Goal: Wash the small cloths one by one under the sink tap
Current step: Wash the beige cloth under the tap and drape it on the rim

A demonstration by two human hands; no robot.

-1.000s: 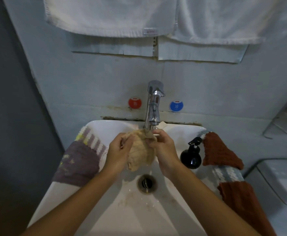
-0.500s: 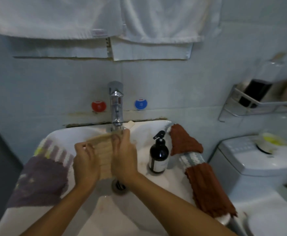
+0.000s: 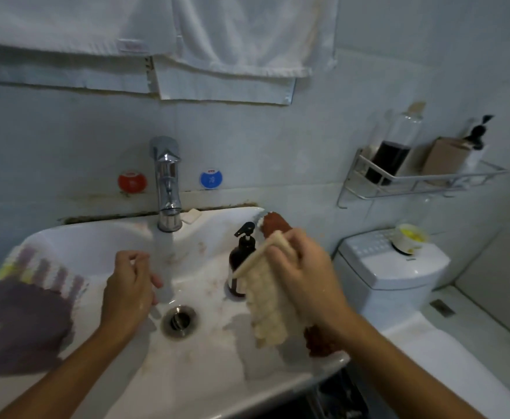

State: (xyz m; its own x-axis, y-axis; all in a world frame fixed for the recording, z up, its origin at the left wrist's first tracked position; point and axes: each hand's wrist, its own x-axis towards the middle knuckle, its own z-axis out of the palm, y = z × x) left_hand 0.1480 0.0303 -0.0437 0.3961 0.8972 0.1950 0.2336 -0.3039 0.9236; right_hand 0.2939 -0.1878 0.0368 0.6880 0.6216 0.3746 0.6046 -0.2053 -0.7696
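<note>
Sink [image 3: 102, 237], white, against pale wall; purple cloth [image 3: 21, 322] draped over left rim. Tap [image 3: 166, 182] runs at far centre, drain [image 3: 178, 320] below. Left hand [image 3: 128, 290] beside the stream, fingers loosely curled, empty. Pump bottle [image 3: 241, 261] right of the stream. Right hand [image 3: 303, 276] grips beige cloth [image 3: 267, 303], hanging over right rim. Toilet [image 3: 393, 267] far right.

Both forearms extend forward, bare. Left hand [image 3: 128, 287]: empty, fingers loosely curled, palm down. Right hand [image 3: 303, 276]: raised at right, fingers closed in a grip, back of hand upward.
</note>
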